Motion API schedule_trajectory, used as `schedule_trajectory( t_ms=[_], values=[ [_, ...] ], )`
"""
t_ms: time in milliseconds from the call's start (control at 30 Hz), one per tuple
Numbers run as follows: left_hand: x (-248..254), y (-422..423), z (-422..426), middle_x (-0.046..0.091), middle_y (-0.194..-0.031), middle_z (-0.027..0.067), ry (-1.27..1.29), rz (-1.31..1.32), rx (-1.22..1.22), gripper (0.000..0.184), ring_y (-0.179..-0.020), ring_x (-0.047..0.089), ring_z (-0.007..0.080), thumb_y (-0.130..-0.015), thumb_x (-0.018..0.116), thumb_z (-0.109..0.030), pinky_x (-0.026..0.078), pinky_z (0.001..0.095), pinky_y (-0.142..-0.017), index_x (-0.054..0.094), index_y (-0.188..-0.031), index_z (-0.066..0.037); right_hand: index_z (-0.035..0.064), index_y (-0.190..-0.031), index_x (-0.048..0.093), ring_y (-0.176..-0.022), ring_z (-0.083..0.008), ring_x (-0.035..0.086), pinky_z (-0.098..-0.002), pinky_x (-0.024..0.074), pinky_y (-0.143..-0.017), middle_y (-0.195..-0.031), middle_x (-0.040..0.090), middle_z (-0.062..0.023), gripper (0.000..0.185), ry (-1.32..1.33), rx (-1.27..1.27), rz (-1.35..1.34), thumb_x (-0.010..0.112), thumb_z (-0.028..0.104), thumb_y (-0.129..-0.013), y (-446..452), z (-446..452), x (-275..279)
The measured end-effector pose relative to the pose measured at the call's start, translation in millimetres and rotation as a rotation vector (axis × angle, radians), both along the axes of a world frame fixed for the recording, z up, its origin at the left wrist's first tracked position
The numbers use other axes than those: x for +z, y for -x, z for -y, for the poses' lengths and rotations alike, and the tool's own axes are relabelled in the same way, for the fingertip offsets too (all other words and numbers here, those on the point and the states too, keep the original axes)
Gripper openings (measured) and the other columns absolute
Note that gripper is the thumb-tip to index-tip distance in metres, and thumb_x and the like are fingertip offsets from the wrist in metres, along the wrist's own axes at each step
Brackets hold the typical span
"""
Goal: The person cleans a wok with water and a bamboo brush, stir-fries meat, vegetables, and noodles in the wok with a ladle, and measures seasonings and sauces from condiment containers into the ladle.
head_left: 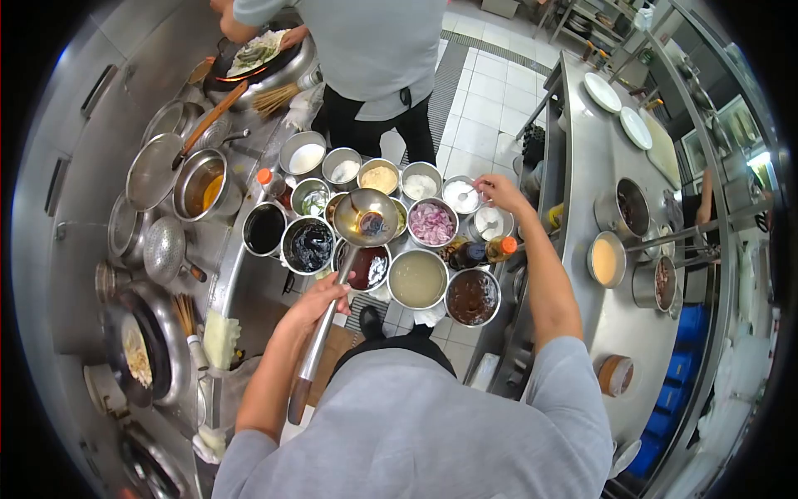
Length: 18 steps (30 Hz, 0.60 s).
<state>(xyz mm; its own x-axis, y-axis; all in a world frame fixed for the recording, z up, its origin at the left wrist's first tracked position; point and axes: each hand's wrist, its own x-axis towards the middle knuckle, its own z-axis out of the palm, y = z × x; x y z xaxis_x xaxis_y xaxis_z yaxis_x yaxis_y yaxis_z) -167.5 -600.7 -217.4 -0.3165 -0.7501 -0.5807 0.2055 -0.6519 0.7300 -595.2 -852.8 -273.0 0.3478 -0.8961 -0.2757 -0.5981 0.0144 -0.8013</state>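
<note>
My left hand (321,299) is closed round the long handle of a ladle (364,214). The ladle's bowl is over the seasoning pots and has a little dark liquid in it. With the fingers of my right hand (500,192) I pinch a small spoon (467,195), its tip at the white powder in a metal pot (460,196). Near that hand are a pot of chopped purple onion (432,224), another pot of white powder (489,222) and an orange-capped bottle (500,248). Pots of dark sauce (308,244) and cloudy liquid (417,279) surround the ladle.
Another person (374,58) stands ahead, working at a wok (274,58). On the left are a wok with food (135,353), a perforated strainer (165,249) and a pot of oil (204,190). A steel counter (582,133) at right bears white plates (602,91) and several pots.
</note>
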Motion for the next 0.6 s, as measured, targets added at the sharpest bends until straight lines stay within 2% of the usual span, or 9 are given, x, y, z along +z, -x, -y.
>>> schedule_trajectory(
  t_ms=[33,100,167,267,300,367,500,567,600],
  values=[
    [2,3,0,0.048,-0.064,-0.0020,-0.006,-0.004,0.003,0.040,-0.058,0.051,0.0082,-0.092,0.055,-0.011,0.052,0.0315,-0.070,0.048,-0.131,-0.002,0.0030,-0.108,0.065,-0.076,-0.0126,0.063,-0.0293,0.0540,-0.059,-0.085,0.065,-0.0071,0.021,-0.007,0.009,-0.001,0.051,0.013,-0.096,9,0,2],
    [7,9,-1,0.048,-0.063,-0.0023,-0.014,0.005,0.007,0.041,-0.058,0.051,0.0083,-0.092,0.056,-0.011,0.052,0.0311,-0.070,0.047,-0.131,-0.002,0.0067,-0.112,0.065,-0.077,-0.0088,0.061,-0.0269,0.0547,-0.065,-0.094,0.065,-0.0012,0.021,-0.119,-0.046,0.218,0.053,0.011,-0.095,24,-1,7],
    [11,15,0,0.048,-0.062,-0.0023,-0.022,0.002,0.017,0.042,-0.058,0.051,0.0088,-0.093,0.055,-0.012,0.052,0.0310,-0.069,0.047,-0.133,-0.001,0.0048,-0.110,0.064,-0.081,-0.0127,0.063,-0.0302,0.0562,-0.068,-0.100,0.065,-0.0035,0.019,-0.122,-0.074,0.280,0.054,0.012,-0.096,34,-5,22],
    [16,21,0,0.048,-0.062,-0.0014,-0.033,-0.009,0.028,0.044,-0.059,0.052,0.0104,-0.093,0.054,-0.012,0.051,0.0303,-0.069,0.044,-0.134,-0.001,0.0000,-0.109,0.062,-0.085,-0.0168,0.063,-0.0335,0.0573,-0.074,-0.103,0.065,-0.0101,0.019,-0.114,-0.223,0.694,0.056,0.013,-0.097,42,-11,45],
    [17,23,0,0.048,-0.063,-0.0006,-0.040,-0.020,0.036,0.044,-0.060,0.053,0.0116,-0.093,0.055,-0.011,0.051,0.0297,-0.068,0.043,-0.134,0.000,0.0000,-0.109,0.062,-0.085,-0.0168,0.063,-0.0335,0.0573,-0.074,-0.103,0.065,-0.0101,0.019,-0.125,-0.221,0.696,0.056,0.013,-0.097,47,-11,42],
    [21,29,-1,0.048,-0.063,-0.0008,-0.041,0.000,0.043,0.045,-0.059,0.052,0.0108,-0.093,0.055,-0.011,0.050,0.0293,-0.068,0.042,-0.135,0.000,-0.0007,-0.111,0.060,-0.085,-0.0181,0.064,-0.0351,0.0572,-0.076,-0.103,0.065,-0.0122,0.019,-0.129,-0.221,1.008,0.055,0.011,-0.097,62,-7,34],
    [29,42,0,0.047,-0.062,-0.0018,-0.053,0.076,0.067,0.048,-0.058,0.049,0.0077,-0.093,0.054,-0.014,0.052,0.0296,-0.070,0.042,-0.138,-0.001,-0.0010,-0.112,0.059,-0.085,-0.0191,0.065,-0.0362,0.0573,-0.077,-0.104,0.065,-0.0134,0.019,-0.212,-0.242,1.163,0.055,0.010,-0.097,105,0,-41],
    [29,45,0,0.047,-0.062,-0.0016,-0.061,0.071,0.070,0.049,-0.057,0.049,0.0082,-0.093,0.055,-0.014,0.052,0.0300,-0.070,0.042,-0.138,0.000,-0.0021,-0.113,0.060,-0.086,-0.0183,0.065,-0.0347,0.0572,-0.078,-0.105,0.065,-0.0134,0.020,-0.246,-0.287,1.086,0.055,0.010,-0.097,124,0,-89],
    [28,46,-1,0.047,-0.062,-0.0016,-0.071,0.077,0.070,0.049,-0.057,0.049,0.0082,-0.093,0.055,-0.014,0.052,0.0300,-0.070,0.042,-0.138,0.000,-0.0027,-0.113,0.060,-0.086,-0.0178,0.065,-0.0338,0.0571,-0.079,-0.106,0.065,-0.0131,0.021,-0.246,-0.322,0.932,0.054,0.009,-0.097,127,-2,-106]
  ],
)
